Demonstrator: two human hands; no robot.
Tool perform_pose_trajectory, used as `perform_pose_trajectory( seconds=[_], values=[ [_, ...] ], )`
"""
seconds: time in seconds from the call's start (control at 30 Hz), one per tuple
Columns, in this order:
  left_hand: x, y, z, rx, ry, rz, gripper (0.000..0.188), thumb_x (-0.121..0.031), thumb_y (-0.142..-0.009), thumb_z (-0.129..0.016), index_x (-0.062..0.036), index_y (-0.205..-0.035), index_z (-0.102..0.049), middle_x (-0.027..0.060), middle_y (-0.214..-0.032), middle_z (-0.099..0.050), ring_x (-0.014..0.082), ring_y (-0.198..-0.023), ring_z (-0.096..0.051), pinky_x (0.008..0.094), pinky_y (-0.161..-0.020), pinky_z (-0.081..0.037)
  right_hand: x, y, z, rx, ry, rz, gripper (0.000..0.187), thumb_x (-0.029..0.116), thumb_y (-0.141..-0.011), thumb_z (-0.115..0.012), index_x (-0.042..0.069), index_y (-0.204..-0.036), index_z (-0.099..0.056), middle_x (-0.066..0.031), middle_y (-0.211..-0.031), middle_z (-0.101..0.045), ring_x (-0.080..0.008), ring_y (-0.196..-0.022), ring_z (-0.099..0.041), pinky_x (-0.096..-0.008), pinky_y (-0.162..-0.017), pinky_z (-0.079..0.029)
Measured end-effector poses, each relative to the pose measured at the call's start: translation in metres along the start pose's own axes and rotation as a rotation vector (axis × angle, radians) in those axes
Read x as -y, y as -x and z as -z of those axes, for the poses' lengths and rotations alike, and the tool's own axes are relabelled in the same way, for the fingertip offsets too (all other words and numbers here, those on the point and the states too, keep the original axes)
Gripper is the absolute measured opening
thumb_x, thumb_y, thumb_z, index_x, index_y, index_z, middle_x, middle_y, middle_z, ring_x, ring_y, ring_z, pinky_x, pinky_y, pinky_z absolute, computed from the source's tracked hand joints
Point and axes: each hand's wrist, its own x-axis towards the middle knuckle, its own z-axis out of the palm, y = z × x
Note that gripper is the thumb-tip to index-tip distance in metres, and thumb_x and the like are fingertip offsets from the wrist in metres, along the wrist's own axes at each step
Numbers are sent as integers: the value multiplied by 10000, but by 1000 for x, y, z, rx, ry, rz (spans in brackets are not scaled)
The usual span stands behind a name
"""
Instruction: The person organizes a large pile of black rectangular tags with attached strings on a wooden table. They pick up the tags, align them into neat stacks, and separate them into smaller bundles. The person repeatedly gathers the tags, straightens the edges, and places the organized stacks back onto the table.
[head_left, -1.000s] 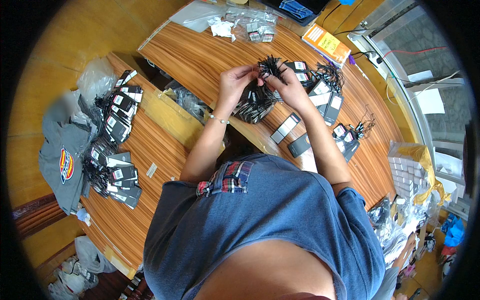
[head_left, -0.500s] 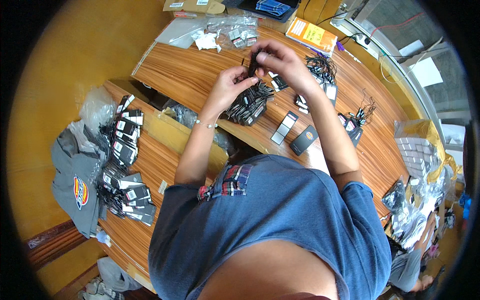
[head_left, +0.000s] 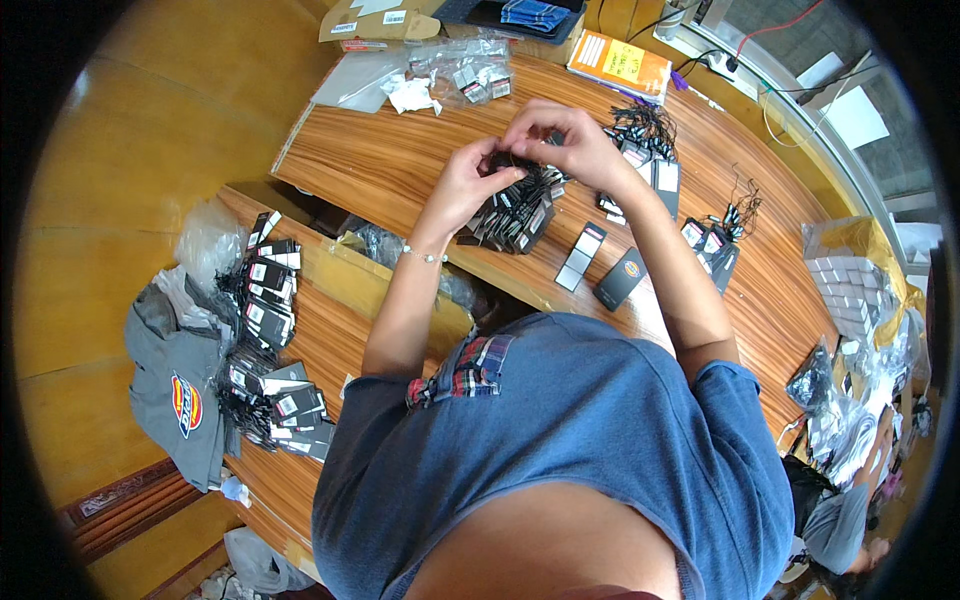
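Observation:
Over the wooden table, my left hand (head_left: 465, 188) is closed around the black strings (head_left: 512, 160) of a thick bunch of hang tags (head_left: 510, 222). The dark tags hang fanned out below it, their edges showing. My right hand (head_left: 572, 148) meets it at the top of the bunch, thumb and fingers pinched at the same strings; the exact strands are too small to tell. Close to my right forearm lie a tag with white panels (head_left: 580, 257) and a dark tag with a round emblem (head_left: 622, 279).
More strung tags (head_left: 655, 165) lie beyond my right forearm, and another bunch (head_left: 712, 245) to its right. Rows of tags (head_left: 270, 300) and grey cloth (head_left: 175, 370) cover the left table. Plastic bags (head_left: 465, 75) and an orange-white booklet (head_left: 620, 66) lie at the back. A person (head_left: 840, 525) is at lower right.
My right hand has come down and closer to my left hand, the strings between them now lower. The whole view has shifted slightly.

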Motion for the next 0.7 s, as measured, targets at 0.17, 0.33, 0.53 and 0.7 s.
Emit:
perform_pose_trajectory(
  seconds=[0.17, 0.33, 0.53, 0.7],
  values=[
    [3, -3, 1, 18, -5, -8, 234, 37, -717, -611, 8, -934, -530, 7, -835, -555, 64, -762, -531, 199, -686, -445, 9, -2, 0, 139, 259, 210, 76, 55, -662, -619, 63, -737, -626, -51, -768, -552, -227, -803, -509, -317, -742, -403],
    [4, -3, 0, 13, -63, 43, 247, 15, -701, -648, 1, -919, -532, 8, -833, -556, 64, -758, -527, 199, -690, -444, 23, -6, 7, 281, 632, 327, 69, 113, -649, -639, 105, -717, -629, -16, -792, -534, -203, -864, -492, -343, -747, -391],
    [-7, -1, -2, 76, -124, 118, 282, 2, -691, -670, 9, -938, -534, 19, -848, -565, 73, -762, -528, 212, -697, -446, 26, -13, 14, 485, 764, 336, 107, 151, -660, -629, 118, -762, -626, -20, -815, -526, -199, -915, -479, -334, -757, -381],
    [3, -4, 9, 80, -170, 71, 256, -73, -728, -663, -1, -943, -544, -2, -825, -559, 58, -747, -506, 212, -673, -426, 33, -15, 23, 588, 822, 299, 191, 225, -660, -630, 79, -779, -604, -32, -825, -536, -218, -916, -485, -349, -772, -376]
  ],
)
